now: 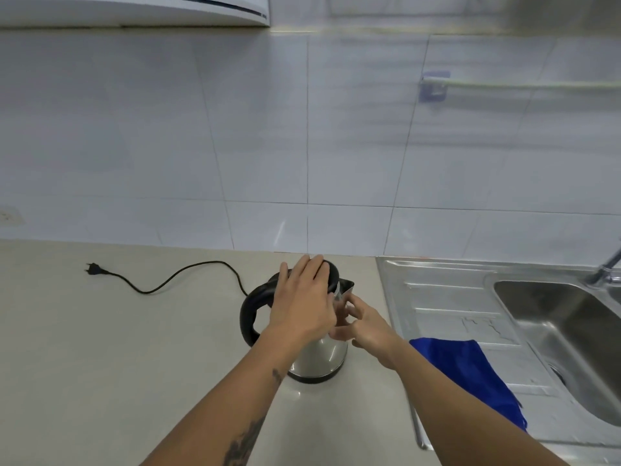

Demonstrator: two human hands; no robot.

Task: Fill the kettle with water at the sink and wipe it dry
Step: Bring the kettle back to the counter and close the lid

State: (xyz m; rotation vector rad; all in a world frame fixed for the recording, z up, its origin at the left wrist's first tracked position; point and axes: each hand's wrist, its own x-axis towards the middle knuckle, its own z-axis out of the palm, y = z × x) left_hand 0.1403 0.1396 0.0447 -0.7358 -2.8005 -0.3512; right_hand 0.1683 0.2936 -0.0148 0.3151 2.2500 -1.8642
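A steel kettle [322, 359] with a black handle [250, 314] stands upright on the pale counter [100, 364], near the counter's back edge where it meets the white tiled wall [302, 146] and just left of the raised rim of the steel drainboard [447, 304]. The left hand [304, 304] lies flat over the kettle's black lid [332, 275], fingers spread and draped across the top rather than curled tight; whether it presses down or only rests there I cannot tell. The right hand [361, 322] is at the kettle's upper side just under the spout [346, 285], fingers bent and touching the steel body, loosely cupped against it and not wrapped around. Both forearms reach in from the bottom edge, the left one marked with dark tattoos. A black cord [174, 280] runs from behind the kettle's handle leftward in a loose curve across the counter, ending in a plug [95, 270] that lies free on the surface, well apart from the kettle. The counter to the left and front of the kettle is bare. To the right, a blue cloth [470, 375] lies on the drainboard, one edge near the drainboard's left rim and partly hidden by the right forearm. Beyond it the sink [571, 338] drops away, with the base of the tap [605, 270] rising at its far corner at the right edge of view. A cabinet's underside [134, 10] overhangs at the top left.
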